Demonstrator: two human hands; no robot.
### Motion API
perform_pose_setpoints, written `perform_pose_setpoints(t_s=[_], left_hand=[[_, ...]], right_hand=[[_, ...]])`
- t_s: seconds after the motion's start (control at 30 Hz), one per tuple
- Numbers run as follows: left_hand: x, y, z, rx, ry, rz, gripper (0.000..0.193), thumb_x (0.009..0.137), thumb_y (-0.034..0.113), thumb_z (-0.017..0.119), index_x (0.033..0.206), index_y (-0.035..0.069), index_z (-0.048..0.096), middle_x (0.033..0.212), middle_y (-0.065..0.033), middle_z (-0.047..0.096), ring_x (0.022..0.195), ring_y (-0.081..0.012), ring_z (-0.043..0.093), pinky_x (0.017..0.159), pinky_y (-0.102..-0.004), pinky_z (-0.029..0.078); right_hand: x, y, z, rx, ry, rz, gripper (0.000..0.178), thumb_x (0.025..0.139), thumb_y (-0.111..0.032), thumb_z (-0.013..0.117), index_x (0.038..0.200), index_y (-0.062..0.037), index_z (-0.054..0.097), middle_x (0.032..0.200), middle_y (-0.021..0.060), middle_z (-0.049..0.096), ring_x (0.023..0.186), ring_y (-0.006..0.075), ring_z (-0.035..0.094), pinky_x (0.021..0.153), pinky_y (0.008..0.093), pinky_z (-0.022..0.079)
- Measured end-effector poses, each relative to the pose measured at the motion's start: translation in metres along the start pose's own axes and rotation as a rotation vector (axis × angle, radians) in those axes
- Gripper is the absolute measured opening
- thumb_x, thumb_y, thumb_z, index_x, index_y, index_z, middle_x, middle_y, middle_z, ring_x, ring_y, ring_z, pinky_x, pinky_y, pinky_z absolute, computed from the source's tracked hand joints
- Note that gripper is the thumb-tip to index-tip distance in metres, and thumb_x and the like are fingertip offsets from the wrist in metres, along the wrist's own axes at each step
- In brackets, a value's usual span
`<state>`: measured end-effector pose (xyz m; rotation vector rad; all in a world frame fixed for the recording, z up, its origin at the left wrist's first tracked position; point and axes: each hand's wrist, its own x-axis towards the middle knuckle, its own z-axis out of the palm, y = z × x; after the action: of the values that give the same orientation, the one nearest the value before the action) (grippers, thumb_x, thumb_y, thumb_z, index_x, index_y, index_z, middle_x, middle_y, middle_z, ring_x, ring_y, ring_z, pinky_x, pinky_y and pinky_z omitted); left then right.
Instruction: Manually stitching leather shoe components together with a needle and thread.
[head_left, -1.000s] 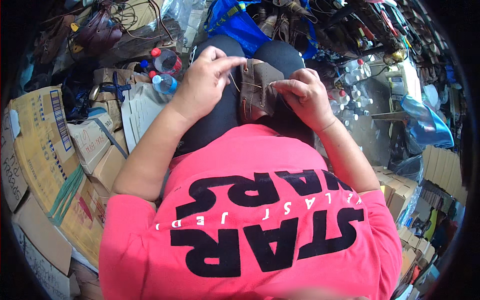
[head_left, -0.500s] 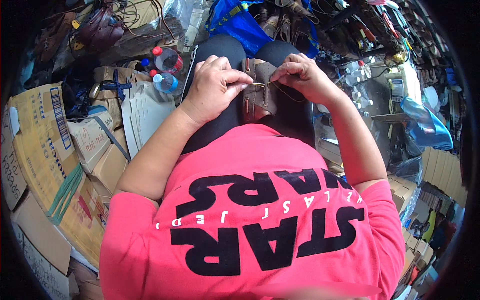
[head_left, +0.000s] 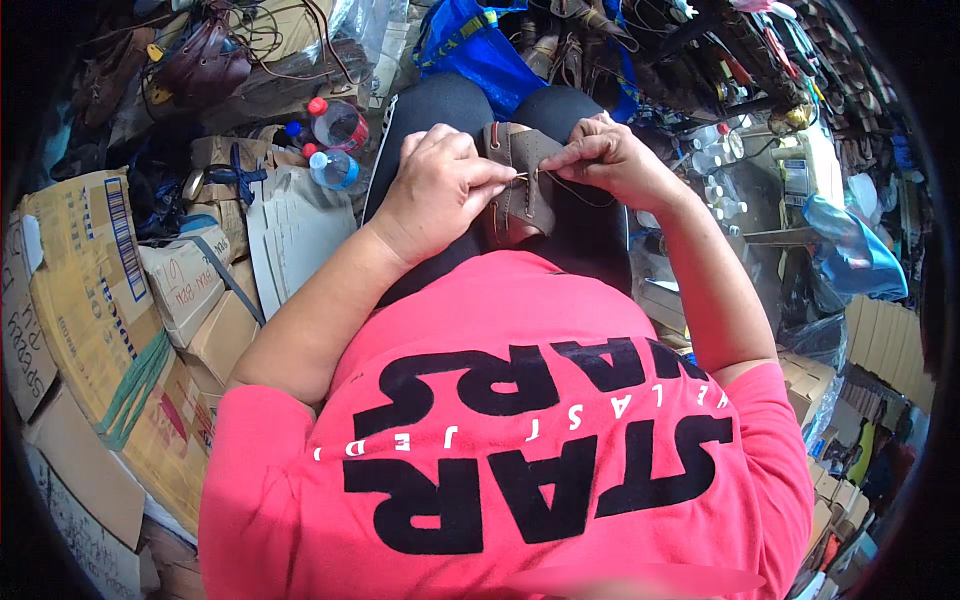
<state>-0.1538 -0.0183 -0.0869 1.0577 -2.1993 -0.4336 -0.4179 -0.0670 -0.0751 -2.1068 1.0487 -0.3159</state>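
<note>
A brown leather shoe (head_left: 516,208) rests between my thighs, with a row of small holes along its seam and a reddish lace at its left side. My left hand (head_left: 437,195) is closed, thumb and forefinger pinching a thin, gold-coloured needle (head_left: 522,176) over the shoe's left part. The needle's tip is close to the seam; whether it enters a hole is too small to tell. On the other side, my right hand (head_left: 622,162) pinches a thin thread (head_left: 575,192) at the shoe's edge. The thread loops loosely below its fingers.
Plastic bottles (head_left: 334,168) stand left of my legs, near cardboard boxes (head_left: 85,300) and stacked pale sheets (head_left: 298,225). A blue bag (head_left: 487,58) lies beyond my knees, beside more brown shoes (head_left: 572,50). Clear bottles (head_left: 712,160) and a blue plastic bag (head_left: 855,245) are at right.
My left hand has moved right with the needle, bringing its fingertips onto the shoe's left part. My right hand has stayed nearly in place.
</note>
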Motion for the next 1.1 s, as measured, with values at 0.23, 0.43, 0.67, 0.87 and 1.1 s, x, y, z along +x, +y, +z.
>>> perform_pose_setpoints(t_s=[0.23,0.43,0.67,0.87,1.1], left_hand=[[-0.007,-0.011,0.001,-0.008,-0.009,-0.022,0.024,0.073,0.015,0.074,0.095,0.022,0.076,0.075,0.0012,0.050,0.081,-0.0187,0.050,0.079,-0.0341,0.035],[0.016,-0.025,0.002,-0.083,-0.119,-0.002,0.017,0.076,0.014,0.073,0.091,0.021,0.076,0.072,0.0010,0.052,0.082,-0.0184,0.051,0.081,-0.0345,0.034],[0.008,-0.019,-0.001,-0.097,-0.125,0.024,0.020,0.078,0.013,0.072,0.094,0.022,0.076,0.079,0.0011,0.055,0.086,-0.0187,0.053,0.085,-0.0358,0.034],[-0.008,-0.009,0.003,0.034,-0.019,-0.057,0.024,0.070,0.014,0.075,0.093,0.021,0.076,0.080,0.0007,0.058,0.090,-0.0190,0.055,0.086,-0.0371,0.035],[-0.012,0.004,0.011,0.027,0.057,-0.111,0.017,0.072,0.014,0.076,0.089,0.016,0.075,0.078,-0.0004,0.060,0.084,-0.0181,0.056,0.084,-0.0359,0.035]], right_hand=[[0.003,0.005,-0.002,0.075,-0.055,0.019,0.024,0.080,-0.015,0.073,0.101,-0.0251,0.077,0.080,-0.0015,0.057,0.086,0.0177,0.051,0.087,0.0322,0.040],[0.011,0.003,-0.006,0.089,-0.096,-0.005,0.026,0.078,-0.012,0.074,0.103,-0.0211,0.076,0.075,0.0006,0.057,0.082,0.0171,0.053,0.081,0.0307,0.044],[0.003,-0.010,-0.008,-0.008,-0.057,-0.022,0.028,0.077,-0.012,0.074,0.103,-0.0214,0.076,0.075,0.0028,0.058,0.080,0.0191,0.056,0.077,0.0325,0.046],[-0.003,-0.010,0.002,-0.001,0.007,0.007,0.028,0.076,-0.013,0.075,0.102,-0.0225,0.076,0.077,0.0029,0.060,0.080,0.0201,0.057,0.077,0.0342,0.046],[-0.009,-0.011,0.020,-0.083,0.107,0.052,0.026,0.077,-0.028,0.076,0.103,-0.0287,0.075,0.079,-0.0019,0.060,0.093,0.0186,0.055,0.096,0.0398,0.028]])
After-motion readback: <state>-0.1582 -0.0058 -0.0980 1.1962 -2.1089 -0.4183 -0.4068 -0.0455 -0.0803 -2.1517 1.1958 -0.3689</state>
